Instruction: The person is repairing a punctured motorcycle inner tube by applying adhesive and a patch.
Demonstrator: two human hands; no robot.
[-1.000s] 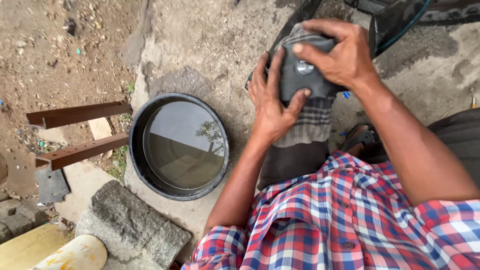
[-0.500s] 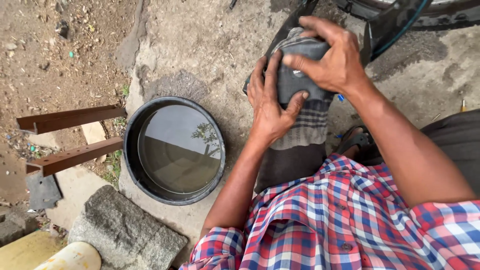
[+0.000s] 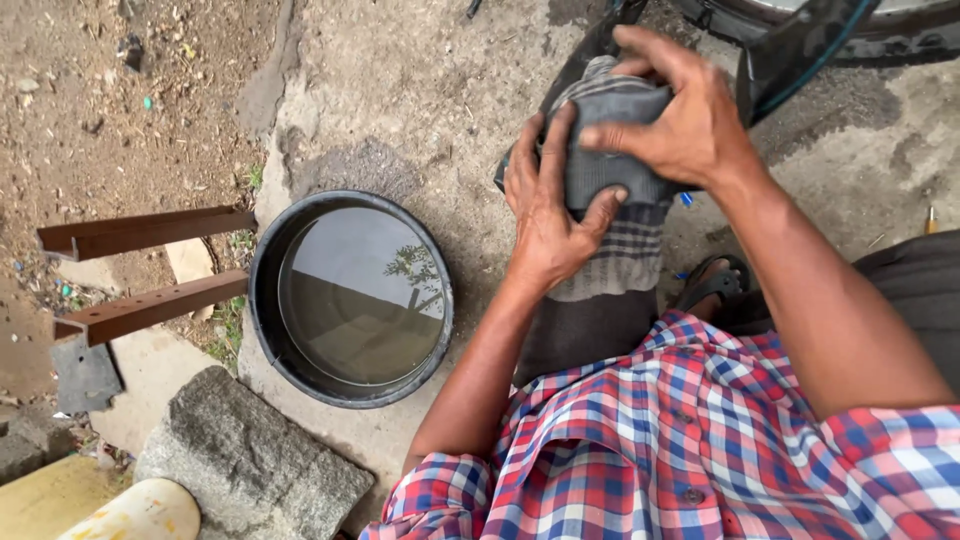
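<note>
Head view: we count two hands on one dark rubber tube point(image 3: 610, 150), draped with one grey striped cloth point(image 3: 620, 250) over the knee. Left hand point(image 3: 550, 215) cups the tube from the side, fingers wrapped closed; right hand point(image 3: 680, 120) clamps it from above. One black basin point(image 3: 262, 300) of water sits just left. Two rusty metal bars point(image 3: 150, 270), one stone block point(image 3: 250, 460) nearby.

Water-filled black basin point(image 3: 350, 300), grey stone point(image 3: 250, 465)
</note>
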